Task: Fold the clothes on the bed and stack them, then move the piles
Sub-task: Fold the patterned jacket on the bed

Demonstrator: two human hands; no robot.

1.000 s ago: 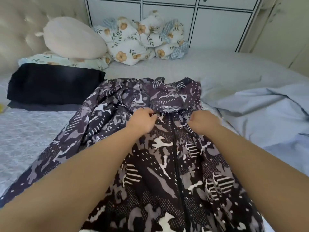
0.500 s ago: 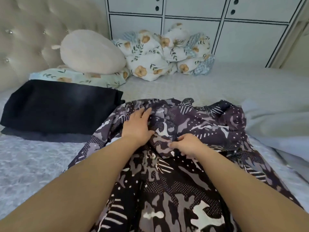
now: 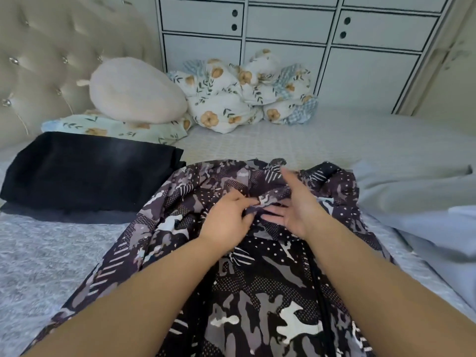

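Note:
A dark camouflage-patterned jacket (image 3: 262, 287) lies spread front-up on the bed, its zipper running down the middle and its hood bunched at the far end. My left hand (image 3: 226, 217) pinches a fold of the hood fabric near the collar. My right hand (image 3: 296, 202) is beside it with its fingers straight, palm turned toward the left hand and slid against the same fold. A folded black garment (image 3: 85, 171) lies flat to the left, on top of a darker layer.
A light blue garment (image 3: 438, 228) lies crumpled at the right. At the back sit a cream round pillow (image 3: 136, 91), a floral pillow (image 3: 113, 127) and a bunched floral quilt (image 3: 242, 91). A tufted headboard (image 3: 38, 60) and white drawers (image 3: 322, 47) stand behind the grey bedspread (image 3: 51, 266).
My left hand went from lying flat on the jacket to pinching the hood fold. My right hand opened and moved up beside it. The view shifted slightly right and forward.

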